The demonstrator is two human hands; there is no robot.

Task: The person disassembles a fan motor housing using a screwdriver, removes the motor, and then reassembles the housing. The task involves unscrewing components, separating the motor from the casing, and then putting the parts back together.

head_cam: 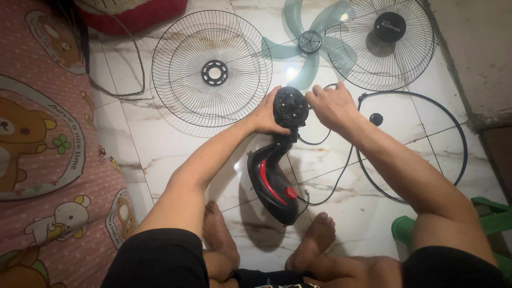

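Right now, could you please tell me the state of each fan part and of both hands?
Fan body: upright, stripped of grilles and blade.
Rear grille: flat on floor.
Blade: detached, on floor.
Front grille: detached, overlapping blade.
Rim ring: loose.
Left hand: gripping motor head.
Right hand: at motor head.

Home floor, marbled white tiles (176, 154), pink cartoon-bear bedding (48, 160) alongside, green plastic stool (493, 216)

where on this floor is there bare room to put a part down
Bare tile lies between the pink mattress and the fan body, below the rear grille. Crowded: blade, front grille, and ring beyond both hands.
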